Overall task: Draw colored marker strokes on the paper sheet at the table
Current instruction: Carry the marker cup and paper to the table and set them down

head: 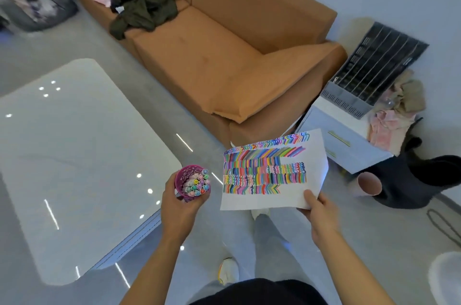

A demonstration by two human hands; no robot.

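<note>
Past the table's (pixel 74 155) near right corner, both things are held in the air. Left hand (pixel 178 207) wraps a perforated purple cup (pixel 185 180) packed with capped markers (pixel 198 183); right hand (pixel 320 215) pinches the thin, stroke-covered sheet (pixel 269 175) by one corner. Likely risks: sheet creasing, cup tipping and spilling markers, paper skating on the glossy tabletop.

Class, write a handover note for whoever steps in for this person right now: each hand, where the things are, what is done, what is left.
Left hand grips the pink cup of markers.
Right hand pinches the paper sheet by its near corner.
Both are held in the air beside the table, not on it.
Done: rows of coloured strokes fill most of the sheet.
Left: set both on the table, add strokes in the blank bottom strip.
</note>
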